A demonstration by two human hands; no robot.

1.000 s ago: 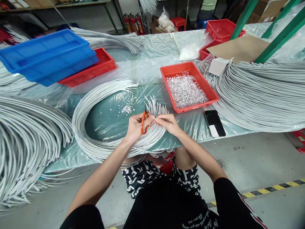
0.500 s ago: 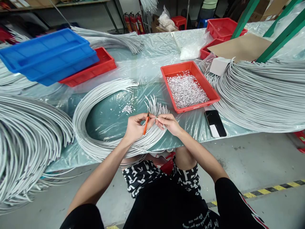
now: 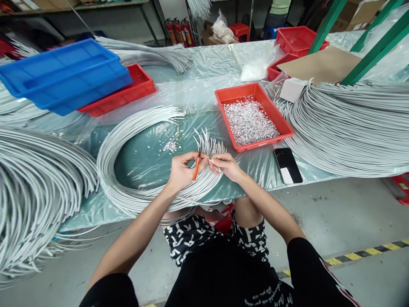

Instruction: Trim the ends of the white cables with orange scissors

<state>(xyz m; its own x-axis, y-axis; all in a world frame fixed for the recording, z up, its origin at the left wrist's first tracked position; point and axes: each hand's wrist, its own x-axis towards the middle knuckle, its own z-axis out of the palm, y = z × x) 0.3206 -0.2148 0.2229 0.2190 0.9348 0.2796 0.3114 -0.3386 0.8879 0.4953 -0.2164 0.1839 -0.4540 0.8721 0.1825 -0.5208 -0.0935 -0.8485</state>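
Observation:
My left hand (image 3: 184, 169) is closed on a thin orange tool (image 3: 196, 167), which stands tilted between its fingers. Facing it, my right hand (image 3: 226, 164) pinches the end of a grey cable, and the fingertips of both hands nearly meet there. Under and around them lies a curved bundle of grey cables (image 3: 107, 160), its cut ends fanned out just beyond my fingers. Small silvery pieces (image 3: 171, 146) are scattered on the green sheet inside the curve. A red tray (image 3: 234, 143) full of tiny silvery parts (image 3: 249, 121) sits beyond my right hand.
A phone (image 3: 287, 165) lies near the table edge at the right. Large cable bundles flank the table at left (image 3: 41, 183) and right (image 3: 351, 128). Blue trays (image 3: 64, 72) rest on a red one at back left. Green posts (image 3: 377, 53) rise at back right, and a person (image 3: 279, 13) is far back.

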